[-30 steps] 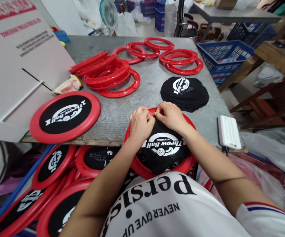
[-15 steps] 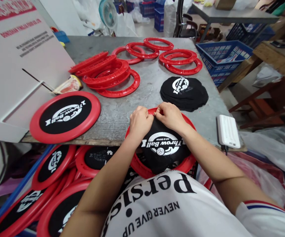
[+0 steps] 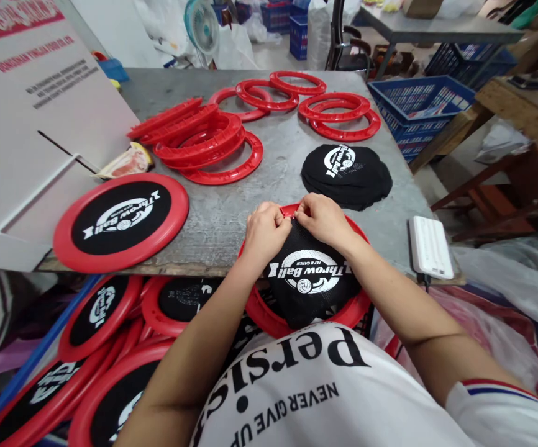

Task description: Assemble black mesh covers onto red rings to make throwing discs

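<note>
A black printed fabric disc (image 3: 309, 273) lies over a red plastic ring (image 3: 269, 320), which rests on the table's front edge and against my shirt. At the ring's far side, my left hand (image 3: 266, 230) pinches the fabric's edge. Right beside it, my right hand (image 3: 320, 217) pinches the same edge, thumbs nearly touching. The fabric is loose inside the near part of the ring. Just beyond my right hand lies a stack of black fabric discs (image 3: 346, 177). To the left sits an assembled red-rimmed disc (image 3: 122, 222) with the same white print.
Several bare red rings (image 3: 225, 164) lie across the back of the metal table (image 3: 213, 230). A white power bank (image 3: 430, 247) with a cable sits at the right edge. Finished discs (image 3: 105, 310) are piled below left. Blue crates (image 3: 418, 102) stand beyond the table.
Both hands stay at the ring's far edge, with only slight finger movement on the fabric. The view has shifted a little; nothing else has visibly moved.
</note>
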`<state>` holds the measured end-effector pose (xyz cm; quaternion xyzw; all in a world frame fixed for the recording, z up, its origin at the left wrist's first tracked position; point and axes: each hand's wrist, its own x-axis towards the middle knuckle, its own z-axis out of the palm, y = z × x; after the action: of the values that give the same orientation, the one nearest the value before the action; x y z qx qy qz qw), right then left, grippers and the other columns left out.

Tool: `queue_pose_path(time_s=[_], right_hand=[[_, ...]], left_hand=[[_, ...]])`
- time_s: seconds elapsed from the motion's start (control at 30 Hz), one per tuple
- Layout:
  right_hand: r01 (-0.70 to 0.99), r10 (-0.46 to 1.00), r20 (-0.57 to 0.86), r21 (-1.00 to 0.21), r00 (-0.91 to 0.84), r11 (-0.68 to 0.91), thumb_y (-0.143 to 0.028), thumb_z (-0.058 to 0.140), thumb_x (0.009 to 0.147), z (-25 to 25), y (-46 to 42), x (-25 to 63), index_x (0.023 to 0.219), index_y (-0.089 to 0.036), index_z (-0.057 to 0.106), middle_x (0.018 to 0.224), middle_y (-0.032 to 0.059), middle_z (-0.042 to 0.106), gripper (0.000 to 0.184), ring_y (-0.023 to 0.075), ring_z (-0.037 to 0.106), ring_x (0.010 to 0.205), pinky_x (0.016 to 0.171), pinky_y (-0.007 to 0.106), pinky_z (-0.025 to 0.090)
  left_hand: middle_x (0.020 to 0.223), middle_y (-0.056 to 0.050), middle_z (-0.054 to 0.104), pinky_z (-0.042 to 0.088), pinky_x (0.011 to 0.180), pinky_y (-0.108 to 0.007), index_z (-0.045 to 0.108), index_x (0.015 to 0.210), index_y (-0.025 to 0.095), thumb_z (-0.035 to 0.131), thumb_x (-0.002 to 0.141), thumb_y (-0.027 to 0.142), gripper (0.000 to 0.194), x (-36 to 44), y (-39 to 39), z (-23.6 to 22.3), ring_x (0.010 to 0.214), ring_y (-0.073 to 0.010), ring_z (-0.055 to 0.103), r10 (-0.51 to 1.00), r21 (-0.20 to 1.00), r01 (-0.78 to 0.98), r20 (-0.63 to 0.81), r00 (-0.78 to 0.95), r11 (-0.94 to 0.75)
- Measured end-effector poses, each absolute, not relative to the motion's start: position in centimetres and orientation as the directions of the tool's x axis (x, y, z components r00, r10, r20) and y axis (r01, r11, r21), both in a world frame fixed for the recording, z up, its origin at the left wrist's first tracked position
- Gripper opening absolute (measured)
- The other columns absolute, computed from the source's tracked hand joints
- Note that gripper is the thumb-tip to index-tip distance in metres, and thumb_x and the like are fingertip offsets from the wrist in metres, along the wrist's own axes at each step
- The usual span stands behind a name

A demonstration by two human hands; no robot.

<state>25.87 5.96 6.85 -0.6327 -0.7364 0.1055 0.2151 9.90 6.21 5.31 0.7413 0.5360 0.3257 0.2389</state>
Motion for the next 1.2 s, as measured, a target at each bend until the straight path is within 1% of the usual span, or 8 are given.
queue_pose_path(time_s=[0.13,0.23,0.33,0.57,0.73,0.9,1.07,1.2], right_hand=[[0.874,0.976,0.178,-0.446,-0.124,0.192,-0.023,0.055,0.091,6.9,5.9,26.3,0.079,-0.022,0.061,0.086,0.0061,0.070,0.013,0.0221,0.060,0.081,0.069,0.033,0.038],[0.861,0.973,0.197,-0.469,-0.116,0.198,-0.023,0.054,0.092,7.1,5.7,26.4,0.081,-0.021,0.061,0.088,0.0059,0.070,0.014,0.0219,0.060,0.083,0.072,0.033,0.039],[0.839,0.969,0.220,-0.503,-0.108,0.208,-0.022,0.053,0.091,7.2,5.5,26.5,0.080,-0.021,0.061,0.087,0.0051,0.069,0.014,0.0213,0.060,0.083,0.074,0.032,0.040],[0.800,0.968,0.201,-0.552,-0.149,0.237,-0.021,0.055,0.089,7.6,5.6,27.1,0.085,-0.021,0.065,0.089,0.0047,0.072,0.011,0.0211,0.062,0.082,0.074,0.032,0.041],[0.740,0.889,0.241,-0.492,-0.390,0.458,-0.021,0.057,0.087,8.4,5.9,27.5,0.096,-0.020,0.068,0.113,0.0086,0.073,0.014,0.0266,0.063,0.107,0.096,0.040,0.045],[0.677,0.849,0.259,-0.516,-0.461,0.525,-0.016,0.059,0.082,9.2,6.1,27.3,0.093,-0.019,0.067,0.127,0.0113,0.066,0.014,0.0281,0.060,0.120,0.105,0.043,0.044],[0.679,0.853,0.166,-0.537,-0.496,0.500,-0.016,0.059,0.083,9.8,6.1,27.0,0.084,-0.019,0.067,0.127,0.0101,0.065,0.009,0.0257,0.063,0.115,0.097,0.038,0.047],[0.725,0.866,0.136,-0.493,-0.481,0.481,-0.017,0.057,0.085,10.0,6.1,26.5,0.078,-0.019,0.064,0.116,0.0096,0.069,0.010,0.0251,0.062,0.110,0.095,0.037,0.045]], left_hand=[[0.117,-0.008,0.065,0.046,0.104,-0.043,0.050,0.067,0.022,0.066,0.084,0.021,0.023,8.9,5.8,5.5,0.112,-0.0247,0.062,0.919,0.702,0.600,0.224,0.325,-0.383],[0.130,-0.010,0.062,0.044,0.108,-0.044,0.047,0.069,0.022,0.069,0.083,0.020,0.026,8.2,5.4,5.9,0.123,-0.0261,0.058,0.882,0.682,0.579,0.226,0.414,-0.447],[0.138,-0.011,0.059,0.043,0.111,-0.044,0.044,0.070,0.023,0.069,0.081,0.016,0.029,7.8,5.0,6.2,0.130,-0.0265,0.056,0.869,0.667,0.577,0.240,0.433,-0.471],[0.138,-0.010,0.061,0.044,0.112,-0.041,0.051,0.070,0.022,0.064,0.083,0.014,0.020,7.4,4.9,6.8,0.129,-0.0238,0.059,0.884,0.691,0.567,0.247,0.397,-0.448],[0.137,-0.010,0.062,0.046,0.111,-0.043,0.054,0.069,0.021,0.064,0.081,0.013,0.017,7.2,5.0,7.0,0.128,-0.0242,0.060,0.856,0.688,0.527,0.299,0.422,-0.500],[0.138,-0.013,0.060,0.045,0.112,-0.043,0.057,0.071,0.019,0.059,0.082,0.012,0.014,7.3,5.2,7.0,0.130,-0.0255,0.059,0.838,0.699,0.484,0.328,0.437,-0.526],[0.135,-0.014,0.060,0.045,0.110,-0.043,0.056,0.071,0.019,0.058,0.082,0.011,0.014,7.3,5.4,6.9,0.125,-0.0255,0.061,0.840,0.713,0.472,0.325,0.434,-0.519],[0.129,-0.012,0.062,0.046,0.107,-0.043,0.054,0.070,0.019,0.057,0.082,0.010,0.016,7.5,5.5,7.0,0.121,-0.0251,0.062,0.853,0.719,0.485,0.308,0.421,-0.499]])
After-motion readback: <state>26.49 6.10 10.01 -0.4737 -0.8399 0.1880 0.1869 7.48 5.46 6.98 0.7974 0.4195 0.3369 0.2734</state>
